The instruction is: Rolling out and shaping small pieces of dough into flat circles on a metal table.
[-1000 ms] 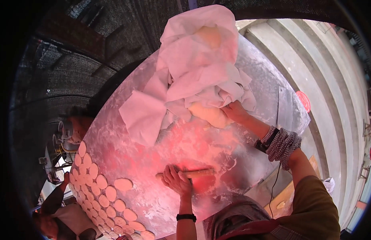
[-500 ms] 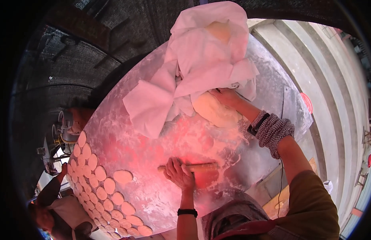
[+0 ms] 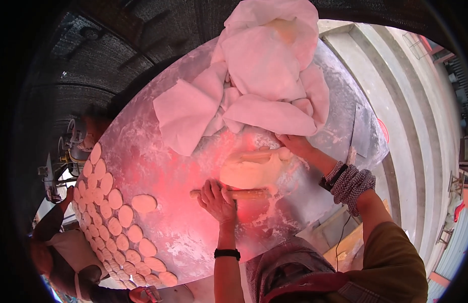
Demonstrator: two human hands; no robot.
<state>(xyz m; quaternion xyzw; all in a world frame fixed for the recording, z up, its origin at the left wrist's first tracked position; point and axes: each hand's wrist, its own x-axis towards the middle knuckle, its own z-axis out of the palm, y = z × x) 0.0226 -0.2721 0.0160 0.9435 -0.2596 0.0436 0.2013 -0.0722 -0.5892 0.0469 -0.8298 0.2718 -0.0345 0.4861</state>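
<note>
My left hand (image 3: pixel 216 202) is closed over the left part of a wooden rolling pin (image 3: pixel 251 194), which lies crosswise on the floured table (image 3: pixel 183 252). Just beyond the pin rests a pale, soft lump of dough (image 3: pixel 249 174) with an uneven, folded top. At the dough's far right end, my right hand (image 3: pixel 298 146) meets the near hem of a large white cloth (image 3: pixel 272 113). Its fingertips seem to pinch that hem, though they are partly hidden. The cloth lies bunched over a mound, with a bit of yellowish dough (image 3: pixel 284 33) showing at the top.
Many flat dough rounds (image 3: pixel 125 216) cover the table's left side. A broad metal blade (image 3: pixel 364 130) with a light handle lies near the right edge. At lower left is another person (image 3: pixel 75 252), one hand (image 3: pixel 144 294) by the rounds. Concrete steps (image 3: pixel 395 101) rise beyond the table.
The dough lump has come nearer to me, out from the cloth's edge. The cloth flap now hangs lower over where it lay. My right hand has drawn back from under the cloth.
</note>
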